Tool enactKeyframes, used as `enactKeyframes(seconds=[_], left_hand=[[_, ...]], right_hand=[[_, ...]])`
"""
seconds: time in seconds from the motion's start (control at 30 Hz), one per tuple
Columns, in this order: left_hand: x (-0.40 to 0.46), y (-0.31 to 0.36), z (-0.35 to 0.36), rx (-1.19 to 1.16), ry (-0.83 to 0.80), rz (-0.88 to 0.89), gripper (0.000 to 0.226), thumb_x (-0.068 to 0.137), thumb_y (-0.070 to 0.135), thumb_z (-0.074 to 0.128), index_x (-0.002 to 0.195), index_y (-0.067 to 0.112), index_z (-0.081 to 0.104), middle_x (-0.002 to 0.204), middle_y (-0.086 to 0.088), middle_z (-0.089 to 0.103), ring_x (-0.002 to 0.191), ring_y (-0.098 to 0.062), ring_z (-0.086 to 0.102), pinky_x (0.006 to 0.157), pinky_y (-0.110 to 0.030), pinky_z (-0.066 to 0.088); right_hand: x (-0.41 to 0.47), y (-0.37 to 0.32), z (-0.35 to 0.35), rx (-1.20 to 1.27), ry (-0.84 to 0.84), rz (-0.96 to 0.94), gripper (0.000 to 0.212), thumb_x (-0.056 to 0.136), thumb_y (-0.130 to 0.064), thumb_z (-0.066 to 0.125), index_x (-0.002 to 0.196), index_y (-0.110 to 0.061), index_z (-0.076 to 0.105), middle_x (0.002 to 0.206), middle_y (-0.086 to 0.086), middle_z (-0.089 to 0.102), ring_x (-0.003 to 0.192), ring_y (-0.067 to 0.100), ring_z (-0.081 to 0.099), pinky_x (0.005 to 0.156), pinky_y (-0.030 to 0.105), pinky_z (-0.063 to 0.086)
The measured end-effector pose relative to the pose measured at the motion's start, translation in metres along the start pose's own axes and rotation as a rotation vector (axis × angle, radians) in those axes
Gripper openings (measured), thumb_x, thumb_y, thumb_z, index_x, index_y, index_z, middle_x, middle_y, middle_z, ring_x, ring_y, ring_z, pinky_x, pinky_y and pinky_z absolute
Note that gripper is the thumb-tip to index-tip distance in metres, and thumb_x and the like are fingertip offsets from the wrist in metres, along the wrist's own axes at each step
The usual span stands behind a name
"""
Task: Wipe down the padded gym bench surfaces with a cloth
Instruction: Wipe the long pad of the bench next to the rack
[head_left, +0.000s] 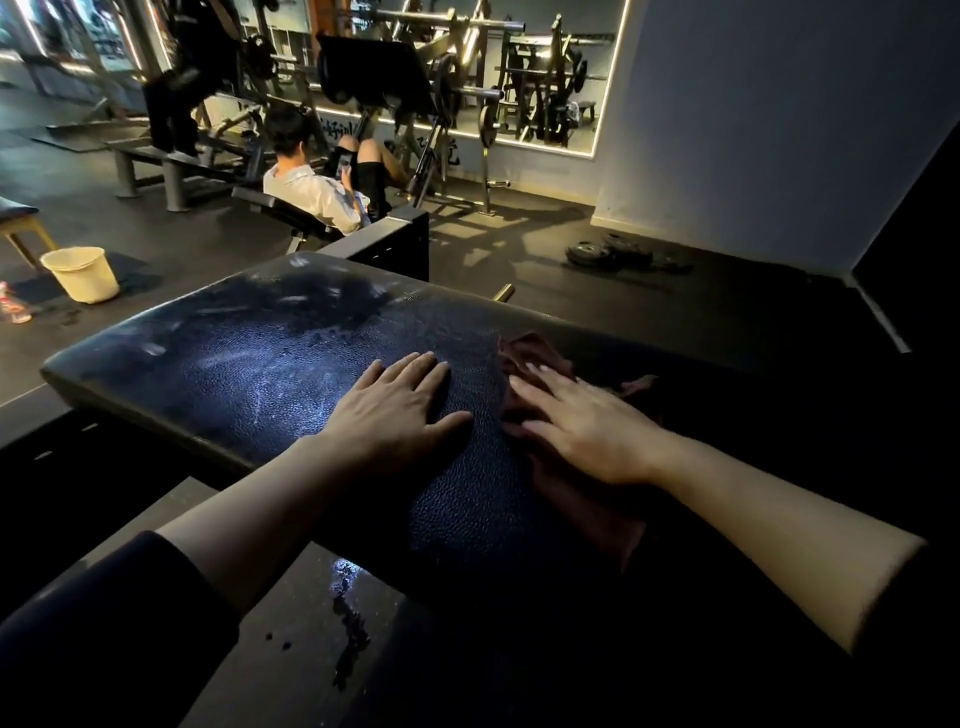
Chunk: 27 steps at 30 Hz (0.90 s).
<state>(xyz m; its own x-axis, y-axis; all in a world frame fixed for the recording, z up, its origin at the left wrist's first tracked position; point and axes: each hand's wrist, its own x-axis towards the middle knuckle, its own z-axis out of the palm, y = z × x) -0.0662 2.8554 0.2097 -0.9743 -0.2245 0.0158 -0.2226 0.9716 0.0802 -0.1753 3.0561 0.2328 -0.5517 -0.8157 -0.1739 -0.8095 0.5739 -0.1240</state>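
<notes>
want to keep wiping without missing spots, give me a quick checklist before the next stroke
1. Dark red cloth lies flat on the black textured padded bench: ok.
2. Right hand presses on the cloth: ok.
3. Left hand flat on bare padding, bracing: ok.
4. Whitish streaks show on the far left padding: not ok.
5. Padding under the cloth clean: cannot tell.
6. Cream plastic bucket on the floor, away from the bench: ok.

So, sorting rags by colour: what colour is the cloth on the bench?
Dark reddish-brown cloth, seen in the head view.
</notes>
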Motion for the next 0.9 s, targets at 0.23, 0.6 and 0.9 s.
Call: enactKeyframes(seconds=[0.23,0.6,0.9], left_hand=[[0.007,0.04,0.001,-0.038,0.032,0.129,0.086,0.086,0.074,0.026,0.153,0.023,0.009,0.161,0.005,0.003,0.146,-0.009,-0.002,0.12,-0.041,-0.001],[0.009,0.047,0.008,0.02,0.024,0.147,0.075,0.092,0.066,0.019,0.153,0.024,0.006,0.161,0.004,0.003,0.146,-0.01,-0.004,0.119,-0.042,-0.002],[0.008,0.004,-0.006,-0.144,0.201,0.108,0.079,0.087,0.064,0.043,0.149,0.017,0.026,0.158,0.001,0.021,0.146,-0.013,0.01,0.119,-0.037,0.011]], right_hand=[[0.006,0.067,-0.008,0.005,0.01,0.401,0.061,0.101,-0.048,0.021,0.153,-0.024,0.002,0.161,0.004,-0.005,0.147,0.015,-0.005,0.118,0.035,0.002],[-0.004,0.038,0.0,0.064,0.035,0.112,0.057,0.102,-0.045,0.024,0.152,-0.03,0.003,0.16,-0.006,-0.007,0.145,0.004,-0.008,0.115,0.026,-0.006],[0.066,0.023,-0.009,0.033,0.031,0.224,0.059,0.102,-0.045,0.019,0.153,-0.021,0.002,0.161,0.007,-0.005,0.148,0.016,-0.005,0.119,0.035,-0.001]])
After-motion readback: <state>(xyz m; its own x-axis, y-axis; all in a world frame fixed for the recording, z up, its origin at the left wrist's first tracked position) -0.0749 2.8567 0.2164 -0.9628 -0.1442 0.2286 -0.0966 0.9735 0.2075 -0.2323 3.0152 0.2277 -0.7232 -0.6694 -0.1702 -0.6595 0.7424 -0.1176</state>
